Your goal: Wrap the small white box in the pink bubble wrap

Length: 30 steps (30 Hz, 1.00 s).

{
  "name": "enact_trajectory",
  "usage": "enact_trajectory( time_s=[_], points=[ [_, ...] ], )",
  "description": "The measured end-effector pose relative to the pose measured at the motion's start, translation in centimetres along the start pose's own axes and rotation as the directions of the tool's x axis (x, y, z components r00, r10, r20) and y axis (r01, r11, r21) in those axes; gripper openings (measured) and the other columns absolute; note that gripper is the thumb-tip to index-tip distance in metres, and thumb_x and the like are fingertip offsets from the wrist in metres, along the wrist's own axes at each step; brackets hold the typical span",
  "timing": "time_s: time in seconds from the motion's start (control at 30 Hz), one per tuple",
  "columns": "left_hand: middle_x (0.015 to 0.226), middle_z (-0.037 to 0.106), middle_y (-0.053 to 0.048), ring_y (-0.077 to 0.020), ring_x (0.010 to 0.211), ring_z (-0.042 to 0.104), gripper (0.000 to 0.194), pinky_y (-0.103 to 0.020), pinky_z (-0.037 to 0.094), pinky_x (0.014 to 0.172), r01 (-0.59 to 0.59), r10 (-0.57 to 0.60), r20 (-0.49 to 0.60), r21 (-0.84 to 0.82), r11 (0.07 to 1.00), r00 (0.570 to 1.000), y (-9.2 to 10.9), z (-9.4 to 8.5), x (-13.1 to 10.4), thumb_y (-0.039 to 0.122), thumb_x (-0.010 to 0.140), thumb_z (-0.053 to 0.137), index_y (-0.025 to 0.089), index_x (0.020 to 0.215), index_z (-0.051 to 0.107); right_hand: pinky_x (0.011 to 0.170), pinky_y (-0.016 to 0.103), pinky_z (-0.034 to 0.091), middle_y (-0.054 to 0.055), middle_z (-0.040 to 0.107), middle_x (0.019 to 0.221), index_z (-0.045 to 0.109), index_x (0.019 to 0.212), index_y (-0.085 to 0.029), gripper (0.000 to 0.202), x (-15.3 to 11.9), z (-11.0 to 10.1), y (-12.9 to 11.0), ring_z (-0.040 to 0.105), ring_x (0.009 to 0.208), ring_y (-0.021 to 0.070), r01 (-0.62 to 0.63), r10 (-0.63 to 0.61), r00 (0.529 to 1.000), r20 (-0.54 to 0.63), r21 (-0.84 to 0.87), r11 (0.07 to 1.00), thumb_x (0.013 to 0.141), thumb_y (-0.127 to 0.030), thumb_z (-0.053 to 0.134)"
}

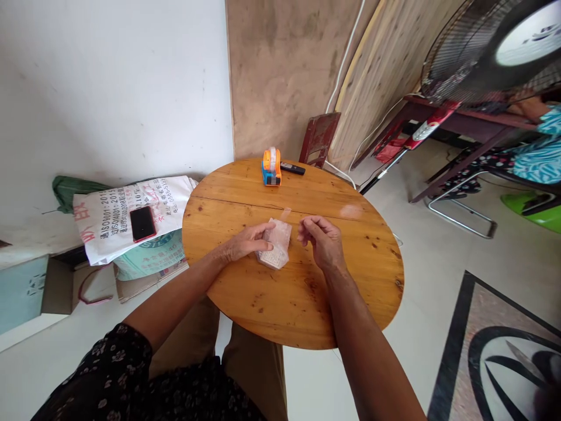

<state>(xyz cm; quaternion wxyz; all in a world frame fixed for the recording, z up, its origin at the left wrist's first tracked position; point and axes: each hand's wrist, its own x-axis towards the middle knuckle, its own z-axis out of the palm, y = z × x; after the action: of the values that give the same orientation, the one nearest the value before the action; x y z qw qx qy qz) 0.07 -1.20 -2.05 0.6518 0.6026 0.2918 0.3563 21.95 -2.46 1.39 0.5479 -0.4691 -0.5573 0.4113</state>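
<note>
On the round wooden table lies a small packet in clear bubble wrap point(279, 237), with a pale, ridged-looking content showing through near its front end. My left hand point(250, 241) grips its left side, thumb across the top. A short strip of clear tape point(286, 214) sticks out from the packet's far end. Just right of the packet, apart from it, my right hand point(323, 238) is held with its fingers curled in and thumb against them; whatever may be between the fingertips is hidden.
An orange and blue tape dispenser point(272, 166) stands at the back of the wooden table point(280, 316), beside a black object point(293, 168). A phone point(142, 223) lies on printed sacks at left. A standing fan point(473, 58) and a seated person point(539, 146) are at right.
</note>
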Motion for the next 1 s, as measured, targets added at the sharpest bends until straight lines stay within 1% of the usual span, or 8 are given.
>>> enact_trajectory(
  time_s=[0.1,0.2,0.47,0.67,0.73,0.83,0.93,1.0],
  points=[
    [0.132,0.065,-0.011,-0.0329,0.127,0.057,0.071,-0.043,0.047,0.103,0.002,-0.004,-0.035,-0.073,0.997,0.999,-0.3,-0.2,0.3,0.029,0.069,0.074,0.016,0.136,0.056,0.049,0.028,0.042,0.000,0.060,0.061,0.065,0.072,-0.022,0.037,-0.5,0.9,-0.4,0.051,0.050,0.0134,-0.023,0.036,0.984,0.172,-0.077,0.997,0.078,-0.059,0.068],
    [0.134,0.063,-0.012,-0.0326,0.128,0.056,0.067,-0.044,0.047,0.104,-0.026,0.019,-0.049,-0.157,0.987,0.999,-0.6,-0.4,0.6,0.028,0.070,0.072,0.017,0.134,0.057,0.054,0.028,0.044,-0.002,0.060,0.061,0.064,0.072,-0.022,0.037,-0.5,1.7,0.0,0.052,0.053,0.0135,-0.012,0.044,0.972,0.232,-0.139,0.990,0.075,-0.058,0.071],
    [0.134,0.063,-0.012,-0.0283,0.127,0.056,0.058,-0.041,0.048,0.102,-0.038,0.005,-0.109,-0.300,0.953,0.994,-0.2,-0.4,0.7,0.023,0.070,0.065,0.017,0.128,0.062,0.055,0.029,0.043,0.000,0.061,0.063,0.059,0.075,-0.022,0.038,-0.2,2.3,1.0,0.055,0.057,0.0161,-0.065,0.108,0.981,0.162,-0.255,0.965,0.074,-0.059,0.067],
    [0.129,0.065,-0.011,-0.0285,0.130,0.052,0.060,-0.042,0.038,0.110,-0.053,0.037,-0.043,-0.452,0.890,0.998,-0.6,-0.4,0.8,0.022,0.064,0.072,0.018,0.123,0.064,0.058,0.028,0.039,-0.001,0.059,0.065,0.054,0.070,-0.021,0.032,-0.6,3.3,1.1,0.049,0.060,0.0139,-0.016,0.039,0.999,0.035,-0.498,0.867,0.070,-0.050,0.067],
    [0.128,0.064,-0.011,-0.0288,0.130,0.052,0.060,-0.042,0.038,0.108,-0.053,0.040,-0.039,-0.473,0.879,0.998,-0.5,-0.4,0.8,0.022,0.064,0.073,0.018,0.123,0.064,0.058,0.028,0.038,-0.002,0.056,0.063,0.053,0.068,-0.021,0.024,-0.6,3.3,1.4,0.048,0.059,0.0139,-0.014,0.025,1.000,0.016,-0.484,0.875,0.072,-0.043,0.060],
    [0.121,0.067,-0.011,-0.0271,0.118,0.058,0.054,-0.040,0.043,0.101,-0.098,0.051,-0.113,-0.466,0.880,0.992,-0.2,-0.6,0.8,0.023,0.065,0.072,0.016,0.118,0.066,0.057,0.027,0.038,-0.002,0.053,0.062,0.052,0.065,-0.021,0.019,-0.1,2.4,1.7,0.047,0.059,0.0135,-0.035,0.027,0.999,-0.026,-0.347,0.937,0.071,-0.039,0.054],
    [0.113,0.069,-0.009,-0.0233,0.106,0.062,0.047,-0.036,0.046,0.094,-0.164,0.061,-0.244,-0.431,0.887,0.968,0.0,-0.8,1.2,0.025,0.065,0.072,0.014,0.111,0.067,0.054,0.026,0.038,-0.003,0.051,0.060,0.051,0.067,-0.021,0.022,0.6,1.2,1.9,0.045,0.055,0.0122,-0.143,0.123,0.986,-0.116,-0.183,0.973,0.067,-0.043,0.057],
    [0.110,0.069,-0.009,-0.0236,0.105,0.062,0.048,-0.035,0.046,0.095,-0.189,0.070,-0.318,-0.360,0.913,0.945,-0.2,-0.8,1.6,0.027,0.065,0.072,0.014,0.111,0.065,0.050,0.025,0.038,-0.004,0.050,0.058,0.051,0.070,-0.022,0.023,1.0,0.6,2.0,0.043,0.052,0.0118,-0.219,0.197,0.967,-0.159,-0.136,0.966,0.065,-0.044,0.057]
  ],
)
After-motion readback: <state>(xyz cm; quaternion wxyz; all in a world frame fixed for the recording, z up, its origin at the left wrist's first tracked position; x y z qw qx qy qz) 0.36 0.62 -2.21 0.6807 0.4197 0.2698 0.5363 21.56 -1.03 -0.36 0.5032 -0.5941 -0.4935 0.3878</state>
